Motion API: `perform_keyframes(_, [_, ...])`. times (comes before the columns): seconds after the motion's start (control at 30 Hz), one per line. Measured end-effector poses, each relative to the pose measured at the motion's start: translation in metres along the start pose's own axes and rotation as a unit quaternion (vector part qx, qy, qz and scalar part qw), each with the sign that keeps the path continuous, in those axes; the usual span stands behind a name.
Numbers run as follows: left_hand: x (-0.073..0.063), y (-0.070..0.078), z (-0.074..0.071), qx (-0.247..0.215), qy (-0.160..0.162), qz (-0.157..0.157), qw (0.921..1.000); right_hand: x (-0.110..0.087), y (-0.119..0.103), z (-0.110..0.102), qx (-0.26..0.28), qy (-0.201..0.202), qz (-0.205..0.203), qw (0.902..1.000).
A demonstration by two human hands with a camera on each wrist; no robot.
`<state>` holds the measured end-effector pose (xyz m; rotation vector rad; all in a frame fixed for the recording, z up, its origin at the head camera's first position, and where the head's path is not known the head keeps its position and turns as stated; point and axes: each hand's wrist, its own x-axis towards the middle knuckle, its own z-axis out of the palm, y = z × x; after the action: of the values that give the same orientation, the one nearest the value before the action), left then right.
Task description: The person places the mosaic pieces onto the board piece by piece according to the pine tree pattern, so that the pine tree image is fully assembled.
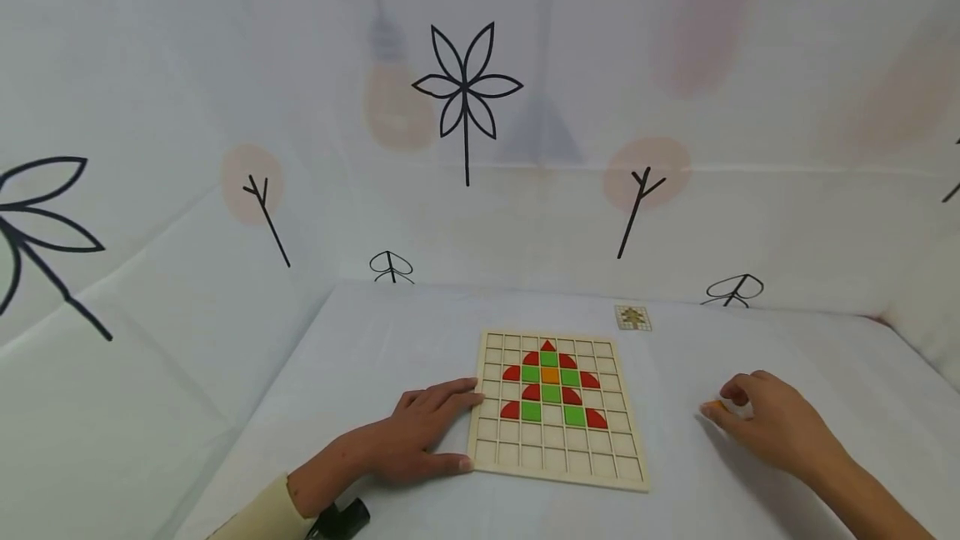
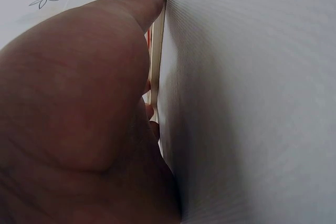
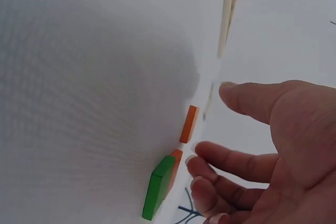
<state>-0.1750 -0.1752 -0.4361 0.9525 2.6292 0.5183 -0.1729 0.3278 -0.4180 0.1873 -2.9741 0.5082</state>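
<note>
A pale wooden grid board (image 1: 527,458) lies on the white table, bearing green squares, red rounded pieces, a red triangle and an orange square in a tree-like pattern. Along the board's left edge my left hand (image 1: 420,433) rests with extended fingers, its thumb touching near the lower corner. In the left wrist view that hand (image 2: 79,87) hides much of the board's edge. To the right of the board hovers my right hand (image 1: 780,423), close to an orange block (image 3: 189,124). Its thumb and fingers stand apart with nothing held. Beside them lies a green block (image 3: 159,188) against another orange piece.
A small card with a tree pattern (image 1: 633,318) lies behind the board to the right. A dark object, partly hidden (image 1: 341,519), is by the left sleeve. White cloth walls (image 1: 525,232) with plant drawings border the table at the back and sides.
</note>
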Motion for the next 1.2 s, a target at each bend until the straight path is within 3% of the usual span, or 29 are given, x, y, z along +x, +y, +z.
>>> perform_keyframes(0.37, [-0.0002, -0.0008, 0.0015, 0.002, 0.002, 0.004, 1.0000, 0.0068, 0.0011, 0.0026, 0.009, -0.058, 0.022, 0.9980])
perform_keyframes(0.93, [-0.0004, -0.0013, 0.0020, 0.006, 0.003, 0.006, 1.0000, 0.0084, 0.0056, 0.0050, 0.039, -0.063, -0.002, 0.9973])
perform_keyframes(1.2, [-0.0001, -0.0001, 0.0009, 0.001, 0.001, 0.000, 1.0000, 0.0087, 0.0051, 0.0091, 0.018, -0.054, -0.014, 0.9983])
